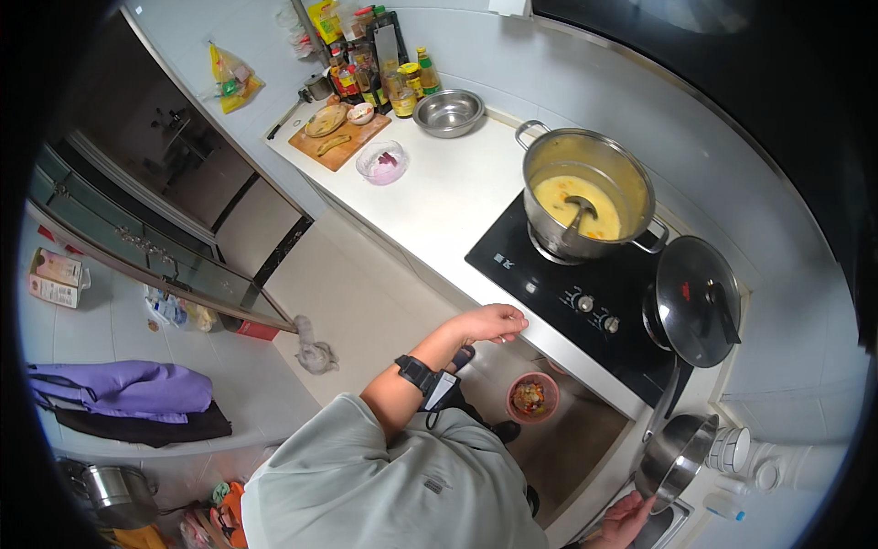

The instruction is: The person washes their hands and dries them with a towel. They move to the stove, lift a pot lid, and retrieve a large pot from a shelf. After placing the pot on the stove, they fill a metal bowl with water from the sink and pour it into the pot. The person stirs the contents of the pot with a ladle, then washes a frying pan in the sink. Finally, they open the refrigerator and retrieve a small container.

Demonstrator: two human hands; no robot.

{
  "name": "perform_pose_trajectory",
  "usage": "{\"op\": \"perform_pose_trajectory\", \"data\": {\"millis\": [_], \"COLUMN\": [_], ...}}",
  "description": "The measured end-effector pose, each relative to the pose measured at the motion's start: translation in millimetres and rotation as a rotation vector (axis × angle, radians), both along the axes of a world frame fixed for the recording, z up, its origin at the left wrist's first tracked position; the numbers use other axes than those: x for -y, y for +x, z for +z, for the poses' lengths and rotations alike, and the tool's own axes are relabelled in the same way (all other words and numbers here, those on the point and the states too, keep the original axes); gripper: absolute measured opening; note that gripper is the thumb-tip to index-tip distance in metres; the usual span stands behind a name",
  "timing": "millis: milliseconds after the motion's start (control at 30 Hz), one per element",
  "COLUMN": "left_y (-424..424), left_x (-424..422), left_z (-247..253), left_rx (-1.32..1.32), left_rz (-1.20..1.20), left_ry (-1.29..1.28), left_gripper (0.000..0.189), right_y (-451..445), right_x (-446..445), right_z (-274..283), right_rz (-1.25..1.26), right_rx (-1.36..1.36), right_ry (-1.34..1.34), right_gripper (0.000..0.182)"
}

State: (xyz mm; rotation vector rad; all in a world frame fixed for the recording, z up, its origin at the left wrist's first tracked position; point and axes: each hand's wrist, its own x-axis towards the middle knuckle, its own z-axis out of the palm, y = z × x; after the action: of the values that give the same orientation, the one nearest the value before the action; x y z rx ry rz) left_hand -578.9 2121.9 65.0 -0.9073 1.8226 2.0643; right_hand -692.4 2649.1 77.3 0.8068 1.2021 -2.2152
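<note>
My left hand [492, 322] hovers by the white counter's front edge, before the black gas hob [549, 288]. Its fingers are loosely curled, and whether the small pale speck beneath them is held is unclear. At the lower right, my right hand [625, 519] grips the rim of a tilted stainless steel bowl [675, 456] above the sink [662, 532]. On the hob stands a large two-handled steel pot [590, 154] of yellow soup [559, 189], a ladle [579, 213] resting in it. A black-handled glass lid [696, 302] leans over the pan on the other burner.
Farther along the counter are a steel basin [448, 113], a glass bowl [382, 163] of pinkish contents, a cutting board [353, 147] and several sauce bottles [363, 75]. A pink scrap bin [533, 398] and a grey cat [315, 350] are on the floor.
</note>
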Motion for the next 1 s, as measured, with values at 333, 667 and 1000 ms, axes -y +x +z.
{"op": "perform_pose_trajectory", "data": {"millis": [333,667,1000], "left_y": [43.2,141.1,137.3], "left_x": [170.6,389.1,480.1], "left_z": [-23.0,-89.4,-107.6], "left_rx": [-0.069,-0.171,-0.483], "left_rz": [0.257,1.104,1.309], "left_ry": [0.096,0.378,0.657], "left_gripper": [0.042,0.045,0.03], "right_y": [28.2,63.3,64.2], "right_x": [181.4,348.9,403.7], "right_z": [48.1,64.5,94.3], "right_rz": [0.166,0.235,0.242], "right_rx": [-0.352,-0.323,-0.369], "right_ry": [-0.037,0.117,0.251], "right_gripper": [0.034,0.024,0.02]}}
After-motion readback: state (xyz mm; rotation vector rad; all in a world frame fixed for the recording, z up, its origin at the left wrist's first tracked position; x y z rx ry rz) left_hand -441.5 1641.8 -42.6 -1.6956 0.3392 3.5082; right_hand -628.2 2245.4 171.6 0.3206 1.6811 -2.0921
